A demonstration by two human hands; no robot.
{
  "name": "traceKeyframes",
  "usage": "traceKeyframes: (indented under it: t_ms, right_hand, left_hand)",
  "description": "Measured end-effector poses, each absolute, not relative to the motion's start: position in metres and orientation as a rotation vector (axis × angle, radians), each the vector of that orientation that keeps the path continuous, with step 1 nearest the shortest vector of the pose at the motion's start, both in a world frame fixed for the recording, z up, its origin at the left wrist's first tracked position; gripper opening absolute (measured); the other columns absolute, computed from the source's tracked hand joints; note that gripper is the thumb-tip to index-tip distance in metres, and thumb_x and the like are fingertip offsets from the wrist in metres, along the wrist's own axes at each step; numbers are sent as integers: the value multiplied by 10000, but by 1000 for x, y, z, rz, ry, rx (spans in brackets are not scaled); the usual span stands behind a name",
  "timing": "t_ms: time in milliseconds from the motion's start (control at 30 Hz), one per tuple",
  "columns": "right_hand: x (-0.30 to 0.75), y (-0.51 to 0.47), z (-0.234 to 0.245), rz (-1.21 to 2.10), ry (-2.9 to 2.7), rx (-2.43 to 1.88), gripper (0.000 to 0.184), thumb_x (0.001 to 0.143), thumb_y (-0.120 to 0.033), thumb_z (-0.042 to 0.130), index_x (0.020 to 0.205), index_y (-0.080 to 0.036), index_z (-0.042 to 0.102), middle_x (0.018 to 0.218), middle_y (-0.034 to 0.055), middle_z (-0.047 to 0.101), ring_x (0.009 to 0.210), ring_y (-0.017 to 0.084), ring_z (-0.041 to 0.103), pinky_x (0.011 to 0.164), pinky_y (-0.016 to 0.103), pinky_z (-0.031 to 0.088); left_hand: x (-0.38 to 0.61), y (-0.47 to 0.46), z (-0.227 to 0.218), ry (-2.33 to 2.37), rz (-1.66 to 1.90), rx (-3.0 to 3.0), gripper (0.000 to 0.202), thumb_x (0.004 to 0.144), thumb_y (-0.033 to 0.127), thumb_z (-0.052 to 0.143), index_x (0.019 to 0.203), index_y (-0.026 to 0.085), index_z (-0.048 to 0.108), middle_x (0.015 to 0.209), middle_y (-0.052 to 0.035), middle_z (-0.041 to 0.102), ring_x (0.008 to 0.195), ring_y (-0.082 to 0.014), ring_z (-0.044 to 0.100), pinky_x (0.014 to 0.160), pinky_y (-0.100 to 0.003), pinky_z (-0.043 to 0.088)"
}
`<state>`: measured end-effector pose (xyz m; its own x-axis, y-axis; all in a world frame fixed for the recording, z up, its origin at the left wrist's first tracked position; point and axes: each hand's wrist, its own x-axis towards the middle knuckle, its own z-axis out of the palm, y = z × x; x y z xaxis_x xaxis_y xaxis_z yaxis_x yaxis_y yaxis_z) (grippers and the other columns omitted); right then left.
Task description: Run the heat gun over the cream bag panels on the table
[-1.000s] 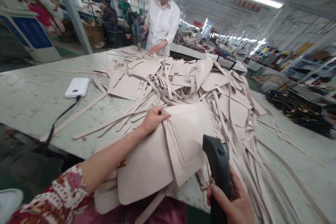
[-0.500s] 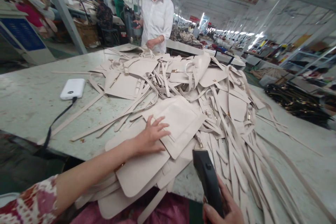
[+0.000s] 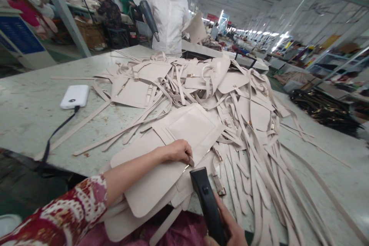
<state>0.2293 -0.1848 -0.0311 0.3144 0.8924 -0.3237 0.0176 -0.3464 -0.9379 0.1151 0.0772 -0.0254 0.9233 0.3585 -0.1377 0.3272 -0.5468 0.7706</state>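
At lower centre of the frame, a left hand [image 3: 180, 150] with its fingers drawn together grips the edge of a pale bag [image 3: 152, 188], near a gold clasp [image 3: 186, 168]. The bag lies with others over the near edge of a pale table [image 3: 31, 123]. Just right of it, a right hand [image 3: 230, 225] is wrapped around a black tool [image 3: 208, 200], shaped like a hair clipper, its head pointing up the frame.

The tool's head is very near the left fingers, so a slip could nick skin or scratch the bag or clasp. The bags overhang the table edge and could slide down if the left grip loosens. Loose straps [image 3: 248, 134] trail across the right half and might snag on a sleeve or the tool. At left, a dark cord [image 3: 46, 154] runs from a white power bank [image 3: 75, 95] towards the near edge; a tug on it could drag the power bank off.

As for containers, the bags look flat, and their insides are hidden. A brown carton [image 3: 88, 32] stands at upper left, its contents too blurred to tell. A white round thing [image 3: 10, 225] at lower left may be a bucket; I cannot tell.
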Motion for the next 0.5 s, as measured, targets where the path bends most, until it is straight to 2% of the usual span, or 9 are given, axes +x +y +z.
traceKeyframes:
  t_ms: [100, 200, 267, 367, 433, 500]
  right_hand:
    - [220, -163, -18, 1145, -894, -1716, 808, 531, -198, 562, 1303, -104, 343, 840, 44, 676, 541, 158, 549, 472, 225, 444]
    - [217, -141, -1, 1095, -843, -1718, 760, 549, -163, 529, 1289, -114, 366, 960, 38, 665, 746, 180, 608, 646, 225, 501]
    - [219, -133, 6, 1069, -807, -1692, 733, 564, -163, 533, 1280, -133, 378, 1043, 32, 643, 936, 189, 586, 796, 226, 480]
    - [223, -132, 4, 1056, -783, -1645, 745, 559, -163, 556, 1281, -149, 370, 1180, 35, 580, 1096, 178, 510, 909, 211, 417]
    - [226, -139, -4, 1012, -781, -1641, 743, 548, -176, 579, 1265, -134, 390, 1161, 55, 593, 1091, 194, 519, 910, 213, 420]
    - [230, -149, -10, 945, -766, -1678, 738, 541, -203, 608, 1248, -124, 411, 1080, 69, 634, 1021, 225, 566, 836, 226, 478]
  left_hand:
    - [117, 81, -24, 512, 3, 2088, 147, 571, 117, 655, 698, 164, 711, 574, 38, 630, 553, -92, 510, 492, -161, 320]
    - [116, 81, -23, 517, -16, 1984, 153, 553, 114, 646, 684, 161, 710, 563, 48, 625, 554, -94, 507, 501, -157, 328]
    - [115, 82, -24, 525, -10, 1919, 161, 554, 125, 640, 693, 167, 711, 572, 51, 630, 563, -97, 508, 518, -159, 339]
    - [114, 81, -28, 551, 26, 1831, 171, 545, 120, 628, 686, 171, 711, 569, 49, 630, 557, -99, 500, 524, -168, 338]
    - [114, 78, -30, 575, 66, 1775, 147, 529, 119, 630, 650, 160, 704, 528, 47, 606, 522, -95, 479, 500, -176, 323]
    - [114, 74, -29, 592, 123, 1712, 105, 519, 128, 634, 609, 142, 687, 490, 44, 575, 493, -91, 460, 477, -181, 308]
